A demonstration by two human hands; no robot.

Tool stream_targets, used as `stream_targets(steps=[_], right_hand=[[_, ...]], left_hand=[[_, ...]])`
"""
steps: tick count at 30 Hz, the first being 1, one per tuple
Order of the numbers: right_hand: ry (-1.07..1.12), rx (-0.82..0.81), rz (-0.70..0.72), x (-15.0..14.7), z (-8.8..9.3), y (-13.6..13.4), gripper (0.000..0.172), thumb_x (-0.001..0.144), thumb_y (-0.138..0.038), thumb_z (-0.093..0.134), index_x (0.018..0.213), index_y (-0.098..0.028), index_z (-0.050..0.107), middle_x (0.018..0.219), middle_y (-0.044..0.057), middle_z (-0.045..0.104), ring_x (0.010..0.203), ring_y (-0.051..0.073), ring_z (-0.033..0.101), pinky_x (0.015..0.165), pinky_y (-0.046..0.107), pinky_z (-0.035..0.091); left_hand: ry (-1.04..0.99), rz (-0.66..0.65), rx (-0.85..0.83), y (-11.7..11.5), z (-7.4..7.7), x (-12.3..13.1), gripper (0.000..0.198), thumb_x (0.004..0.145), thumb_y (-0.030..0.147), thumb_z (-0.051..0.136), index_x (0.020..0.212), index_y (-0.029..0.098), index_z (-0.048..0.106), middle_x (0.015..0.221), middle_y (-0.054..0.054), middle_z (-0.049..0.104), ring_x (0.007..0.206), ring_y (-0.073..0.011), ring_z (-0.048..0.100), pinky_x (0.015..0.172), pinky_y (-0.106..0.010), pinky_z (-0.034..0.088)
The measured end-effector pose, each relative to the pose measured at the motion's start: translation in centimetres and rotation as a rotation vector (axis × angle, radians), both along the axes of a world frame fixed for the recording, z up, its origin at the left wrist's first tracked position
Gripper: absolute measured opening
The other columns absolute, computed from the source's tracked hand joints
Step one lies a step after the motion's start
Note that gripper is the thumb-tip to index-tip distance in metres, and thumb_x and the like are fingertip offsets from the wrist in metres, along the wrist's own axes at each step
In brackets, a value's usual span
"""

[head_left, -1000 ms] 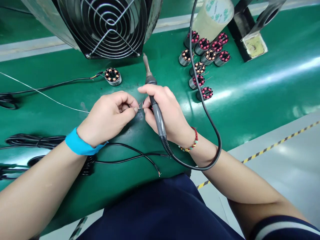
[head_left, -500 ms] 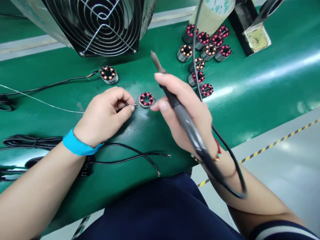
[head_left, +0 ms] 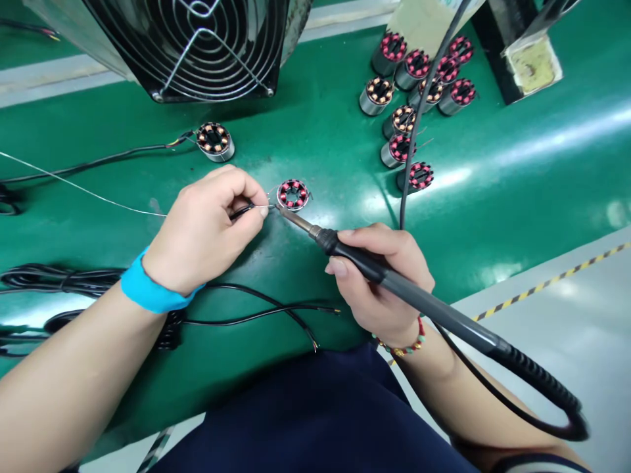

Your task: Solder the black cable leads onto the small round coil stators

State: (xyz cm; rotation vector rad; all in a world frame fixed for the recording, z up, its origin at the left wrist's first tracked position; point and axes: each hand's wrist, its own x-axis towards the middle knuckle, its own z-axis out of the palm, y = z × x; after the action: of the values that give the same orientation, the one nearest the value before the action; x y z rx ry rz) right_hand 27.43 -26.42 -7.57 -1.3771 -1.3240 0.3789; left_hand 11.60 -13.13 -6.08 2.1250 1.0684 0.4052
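Note:
My left hand (head_left: 210, 226), with a blue wristband, is closed in a pinch on a thin black wire (head_left: 242, 210), holding its bare end against a small round stator with red coils (head_left: 292, 194) on the green bench (head_left: 345, 164). My right hand (head_left: 382, 282) grips a black soldering iron (head_left: 394, 286) like a pen. Its metal tip touches the stator's near left edge, right where the wire end meets it.
A black fan (head_left: 197, 46) stands at the back left. Another stator with a cable (head_left: 214, 141) lies in front of it. Several stators (head_left: 414, 92) cluster at the back right. Solder wire (head_left: 79, 189) runs in from the left, and black cables (head_left: 236, 315) lie near the bench's front edge.
My right hand turned the soldering iron over from tip-up to tip-down and brought the tip onto the stator's edge. My left hand kept its pinch on the wire.

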Motion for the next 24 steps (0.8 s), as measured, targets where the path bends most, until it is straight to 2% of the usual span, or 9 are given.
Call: stream_targets(steps=[5, 11, 17, 24], right_hand=[[0.001, -0.012, 0.011, 0.07, -0.14, -0.15, 0.021, 0.080, -0.016, 0.065, 0.100, -0.023, 0.061, 0.077, 0.000, 0.070, 0.059, 0.015, 0.064, 0.058, 0.034, 0.056], [0.016, -0.004, -0.074, 0.09, -0.62, -0.34, 0.021, 0.083, -0.024, 0.065, 0.103, -0.030, 0.061, 0.086, 0.002, 0.071, 0.063, 0.018, 0.067, 0.057, 0.036, 0.059], [-0.004, -0.013, -0.053, 0.03, -0.50, -0.29, 0.020, 0.084, -0.024, 0.062, 0.103, -0.031, 0.061, 0.080, 0.001, 0.071, 0.057, 0.018, 0.065, 0.054, 0.037, 0.059], [-0.004, -0.011, -0.028, 0.14, -0.47, -0.24, 0.021, 0.083, -0.020, 0.063, 0.102, -0.028, 0.062, 0.078, 0.001, 0.070, 0.060, 0.018, 0.067, 0.057, 0.038, 0.059]], left_hand=[[-0.001, 0.003, -0.003, 0.03, -0.01, 0.05, 0.005, 0.076, 0.018, 0.058, 0.072, 0.021, 0.060, 0.074, 0.001, 0.059, 0.063, -0.0117, 0.050, 0.063, -0.027, 0.044], [0.009, 0.004, 0.013, -0.04, 0.11, 0.09, 0.007, 0.077, 0.020, 0.057, 0.072, 0.022, 0.061, 0.073, 0.001, 0.058, 0.063, -0.0115, 0.050, 0.060, -0.027, 0.043], [-0.008, 0.018, -0.007, -0.03, 0.18, 0.18, 0.007, 0.078, 0.022, 0.057, 0.071, 0.021, 0.061, 0.072, 0.001, 0.058, 0.063, -0.0121, 0.051, 0.060, -0.027, 0.043], [-0.033, 0.012, -0.014, -0.03, 0.03, 0.12, 0.006, 0.077, 0.019, 0.058, 0.073, 0.020, 0.062, 0.072, 0.001, 0.058, 0.061, -0.0107, 0.050, 0.058, -0.026, 0.042]])
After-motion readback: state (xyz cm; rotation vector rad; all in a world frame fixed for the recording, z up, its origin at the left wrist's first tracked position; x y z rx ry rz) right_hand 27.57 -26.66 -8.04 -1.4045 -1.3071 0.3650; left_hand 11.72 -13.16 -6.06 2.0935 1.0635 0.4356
